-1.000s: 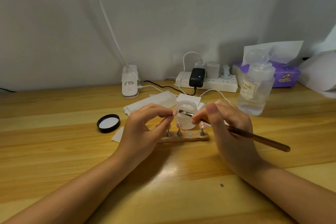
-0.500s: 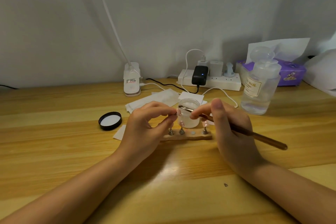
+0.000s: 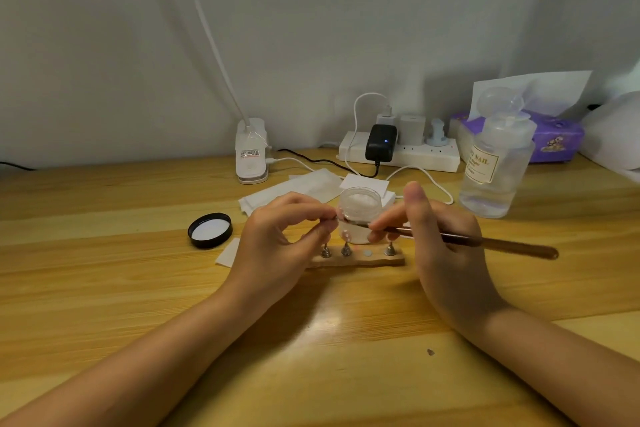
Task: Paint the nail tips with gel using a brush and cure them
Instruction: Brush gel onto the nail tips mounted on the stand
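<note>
The left hand point(image 3: 273, 246) pinches a small nail tip point(image 3: 335, 218) on its stand between thumb and forefinger, in front of the open gel jar point(image 3: 360, 210) and above the wooden holder point(image 3: 356, 258), while the right hand point(image 3: 440, 236) grips the brush point(image 3: 485, 242) pen-style, its head meeting the tip. The tip looks featherlight, thin and slick, so it is best held by the metal stand beneath, never the wet face. The brush seems stiff and light, steadiest held near the ferrule for short strokes.
</note>
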